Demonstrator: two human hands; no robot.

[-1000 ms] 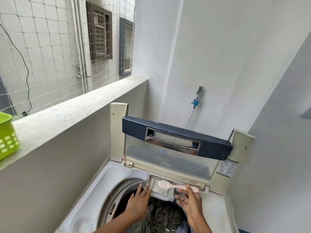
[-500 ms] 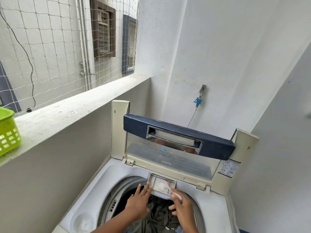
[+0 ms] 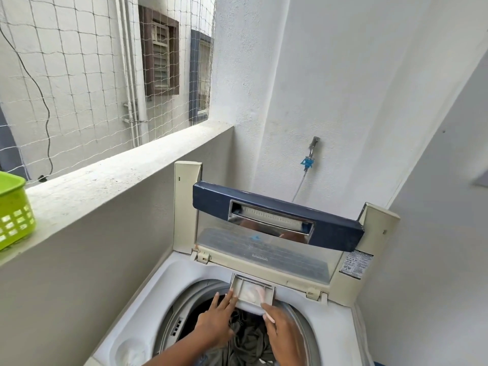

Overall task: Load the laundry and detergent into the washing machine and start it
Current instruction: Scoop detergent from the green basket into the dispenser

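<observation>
Head view, six o'clock: the left hand (image 3: pixel 214 326) rests straight, slightly spread fingers (image 3: pixel 231 297) on the drawer (image 3: pixel 237 286). The right hand (image 3: pixel 284 336) pinches the spoon (image 3: pixel 262 295), bowl down in that drawer. Laundry (image 3: pixel 248 339) fills the washing machine (image 3: pixel 335 334). Green basket (image 3: pixel 13 210) at nine o'clock.

The pale pink plastic spoon (image 3: pixel 261 295) was held level above the small cream detergent drawer (image 3: pixel 270 297) a second ago, bowl pointing left. It is now tipped down, with its bowl inside the drawer and its handle slanting back toward the lower right. The right hand (image 3: pixel 284 336) pinching the handle has rolled from palm-up, right of the drawer, to back-up just below the drawer's right front corner, at lower centre of the frame.
</observation>
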